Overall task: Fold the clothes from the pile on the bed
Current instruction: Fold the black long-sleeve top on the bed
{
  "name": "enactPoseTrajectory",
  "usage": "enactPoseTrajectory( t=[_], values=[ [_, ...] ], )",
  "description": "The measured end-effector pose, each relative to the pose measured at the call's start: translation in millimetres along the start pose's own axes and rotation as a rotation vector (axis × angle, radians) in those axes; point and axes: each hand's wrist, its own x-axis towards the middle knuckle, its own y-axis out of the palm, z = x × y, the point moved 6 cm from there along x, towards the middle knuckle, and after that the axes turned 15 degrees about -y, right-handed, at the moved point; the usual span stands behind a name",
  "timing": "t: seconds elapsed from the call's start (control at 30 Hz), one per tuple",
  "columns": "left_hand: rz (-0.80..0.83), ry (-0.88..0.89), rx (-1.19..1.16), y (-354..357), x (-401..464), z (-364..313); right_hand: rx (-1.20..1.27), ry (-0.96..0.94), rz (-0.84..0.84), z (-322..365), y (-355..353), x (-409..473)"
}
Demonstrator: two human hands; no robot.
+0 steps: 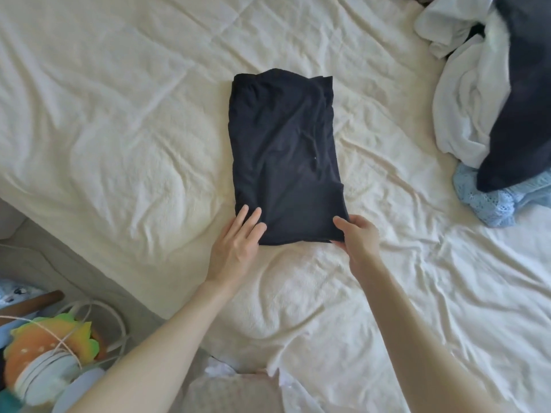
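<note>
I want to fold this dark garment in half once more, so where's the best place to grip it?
Grip the near hem's two corners, coming from the near side. The dark garment lies flat as a long rectangle pointing away, and the left hand and right hand already sit there.

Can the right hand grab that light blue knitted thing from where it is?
Probably yes. The right hand now pinches the folded black garment, but only bare bedsheet lies between it and the light blue knitted piece.

just one head cam, looked steeply down, close over the bed (119,114), pile (492,99) at 2 o'clock.
</note>
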Motion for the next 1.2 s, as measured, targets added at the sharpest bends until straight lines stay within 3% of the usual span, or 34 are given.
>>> enactPoseTrajectory(
  t=[0.23,0.4,0.57,0.77,0.9,0.97,1.03,1.2],
  values=[
    [0.141,0.069,0.225,20.3,-6.1,14.2,-0.268,-0.039,-0.038,-11.7,-9.7,0.9],
    [0.100,0.119,0.335,21.6,6.4,16.3,0.149,0.176,0.067,-19.6,8.0,4.9],
    [0.064,0.209,0.252,8.6,9.9,14.3,0.306,0.254,0.089,-13.5,4.5,-0.7],
    [0.565,-0.026,0.071,2.5,-18.0,15.8,-0.005,0.310,0.232,-22.0,-17.3,-47.9],
    [0.901,-0.154,-0.130,-17.2,-44.3,16.0,-0.004,0.469,0.331,-27.0,-47.9,-86.8],
    [0.986,-0.219,-0.310,-26.6,-51.9,17.4,-0.013,0.482,0.380,-18.6,-58.5,-92.9],
    [0.917,-0.269,-0.503,-40.2,-41.9,20.7,-0.024,0.474,0.377,-7.1,-61.0,-86.3],
    [0.502,-0.505,-0.944,-55.1,23.1,41.1,0.049,0.355,0.286,42.3,-21.8,-41.4]
  ],
)
